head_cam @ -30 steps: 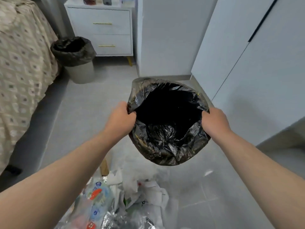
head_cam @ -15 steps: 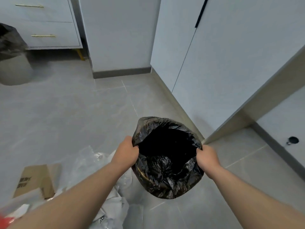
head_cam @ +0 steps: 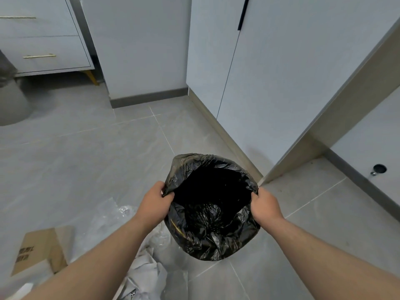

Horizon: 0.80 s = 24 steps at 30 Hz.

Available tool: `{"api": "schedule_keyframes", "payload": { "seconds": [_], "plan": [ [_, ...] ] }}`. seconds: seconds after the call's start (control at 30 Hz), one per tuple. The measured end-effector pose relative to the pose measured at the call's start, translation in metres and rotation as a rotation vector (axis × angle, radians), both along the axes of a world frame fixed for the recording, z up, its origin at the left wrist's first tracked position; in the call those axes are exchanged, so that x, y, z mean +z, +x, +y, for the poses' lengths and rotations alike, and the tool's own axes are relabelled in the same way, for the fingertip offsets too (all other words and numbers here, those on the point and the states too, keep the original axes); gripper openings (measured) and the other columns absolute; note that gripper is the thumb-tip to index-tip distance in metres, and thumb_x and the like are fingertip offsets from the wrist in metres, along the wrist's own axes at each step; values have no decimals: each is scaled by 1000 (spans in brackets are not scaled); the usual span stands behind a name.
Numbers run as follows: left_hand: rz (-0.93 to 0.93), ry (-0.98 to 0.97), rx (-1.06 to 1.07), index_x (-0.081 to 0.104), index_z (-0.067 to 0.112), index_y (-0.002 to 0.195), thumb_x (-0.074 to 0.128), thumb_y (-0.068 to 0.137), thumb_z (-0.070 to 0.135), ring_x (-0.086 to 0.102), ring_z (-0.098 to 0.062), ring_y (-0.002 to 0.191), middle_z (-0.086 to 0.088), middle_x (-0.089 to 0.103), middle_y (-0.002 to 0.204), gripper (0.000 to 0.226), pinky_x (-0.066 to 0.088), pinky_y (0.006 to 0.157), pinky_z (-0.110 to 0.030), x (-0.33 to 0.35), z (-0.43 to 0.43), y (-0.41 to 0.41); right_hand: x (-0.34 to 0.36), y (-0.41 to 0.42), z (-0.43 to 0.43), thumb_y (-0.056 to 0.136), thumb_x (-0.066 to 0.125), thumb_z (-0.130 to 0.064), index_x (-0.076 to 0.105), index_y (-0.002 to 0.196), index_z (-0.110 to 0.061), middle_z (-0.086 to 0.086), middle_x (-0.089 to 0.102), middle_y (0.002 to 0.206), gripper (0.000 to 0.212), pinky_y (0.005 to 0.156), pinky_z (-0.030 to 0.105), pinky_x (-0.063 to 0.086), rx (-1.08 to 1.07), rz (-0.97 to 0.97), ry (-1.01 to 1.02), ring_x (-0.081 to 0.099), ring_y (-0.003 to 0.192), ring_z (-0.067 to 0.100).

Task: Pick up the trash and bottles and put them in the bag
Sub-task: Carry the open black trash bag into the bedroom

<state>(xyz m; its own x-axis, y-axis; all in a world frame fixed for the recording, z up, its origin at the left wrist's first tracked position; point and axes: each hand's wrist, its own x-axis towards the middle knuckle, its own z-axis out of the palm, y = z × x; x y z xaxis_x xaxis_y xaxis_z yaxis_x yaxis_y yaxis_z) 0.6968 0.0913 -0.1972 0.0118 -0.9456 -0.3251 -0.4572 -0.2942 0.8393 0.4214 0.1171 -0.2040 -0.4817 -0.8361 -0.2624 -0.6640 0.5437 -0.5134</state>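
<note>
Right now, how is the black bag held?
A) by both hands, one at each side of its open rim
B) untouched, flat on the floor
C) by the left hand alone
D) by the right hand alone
A: the left hand and right hand grip opposite sides of the black bag, its mouth open.

since a second ago the left hand [head_cam: 154, 202] and right hand [head_cam: 265, 205] have carried the black bag [head_cam: 216, 241] away from above the trash pile [head_cam: 147, 271]. the pile now lies to the bag's left, and the bag hangs over floor [head_cam: 86, 159] near the wardrobe [head_cam: 281, 83]. the view has swung right: the bed is gone, the bin [head_cam: 10, 100] sits at the left edge, and a cardboard box [head_cam: 36, 250] has appeared.
</note>
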Motion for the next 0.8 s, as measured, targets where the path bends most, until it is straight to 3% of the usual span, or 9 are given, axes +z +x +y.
{"api": "schedule_keyframes", "payload": {
  "seconds": [0.07,0.13,0.23,0.33,0.4,0.5,0.63,0.73,0.8],
  "plan": [
    [-7,27,-11,51,9,105,52,94,24,60,-25,89,-11,62,101,18,49,76,-38,3,0,-1,1,1,0,100,37,-23,43,77,-11,8,51,80,27,59,34,34,20,-4,22,44,66,19],
    [21,97,-40,46,10,116,54,93,35,60,-24,96,-12,61,115,35,50,82,-38,12,3,2,8,2,0,99,41,-29,49,102,-7,8,56,98,24,70,35,42,46,-59,88,52,82,24],
    [43,141,-78,24,15,145,61,83,55,47,-25,127,-10,39,147,82,42,99,-37,38,13,17,40,9,-4,85,62,-40,25,140,-9,6,44,118,73,82,36,43,9,-214,99,49,104,29],
    [17,34,-43,15,21,151,50,85,62,32,-26,141,-6,24,157,85,31,110,-41,78,31,47,77,31,-12,75,62,-48,18,146,-10,14,33,143,92,99,44,42,-36,-130,13,40,127,36],
    [52,-42,24,30,21,144,42,90,61,40,-27,135,-4,36,151,68,35,110,-44,102,46,76,99,58,-13,79,56,-46,28,142,-11,14,38,140,78,97,43,44,25,-92,-119,45,123,35],
    [40,-133,137,53,21,110,39,97,47,53,-24,112,0,56,110,32,43,101,-46,124,78,131,122,117,-7,86,54,-39,39,139,-16,6,44,140,59,102,40,42,299,-101,-262,48,123,27],
    [13,-104,320,58,6,105,40,99,34,55,-26,97,-14,58,104,34,47,84,-37,116,123,205,130,203,8,92,54,-26,49,132,-14,1,49,135,43,99,22,29,675,-60,-297,44,127,19],
    [2,-27,447,61,0,101,45,98,29,57,-30,88,-17,62,97,33,48,80,-40,80,157,254,112,258,21,92,53,-22,56,125,-14,-1,54,129,34,100,24,35,840,-58,-289,50,121,17],
    [-33,66,489,65,5,92,50,95,25,57,-27,77,-12,64,85,25,49,73,-41,46,180,281,91,289,28,92,52,-20,62,117,-13,0,62,118,28,96,29,44,909,-86,-236,57,109,17]
  ]
}}
